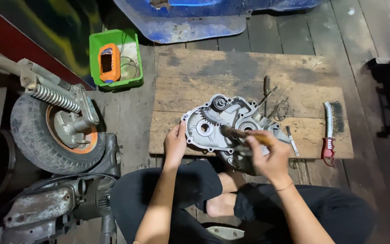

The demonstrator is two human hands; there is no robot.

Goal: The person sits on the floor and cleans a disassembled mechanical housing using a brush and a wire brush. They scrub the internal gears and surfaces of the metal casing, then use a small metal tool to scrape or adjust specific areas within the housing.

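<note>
A grey metal engine case with gears and round openings lies on a worn wooden board. My left hand grips the case's left edge. In my right hand is a wooden-handled paintbrush, blurred, whose bristles touch the middle of the case. I sit cross-legged in dark trousers just in front of the board.
A wire brush with a red and white handle and small tools lie on the board's right. A green tray holds an orange meter. A small wheel with a spring shock and an engine block sit at left.
</note>
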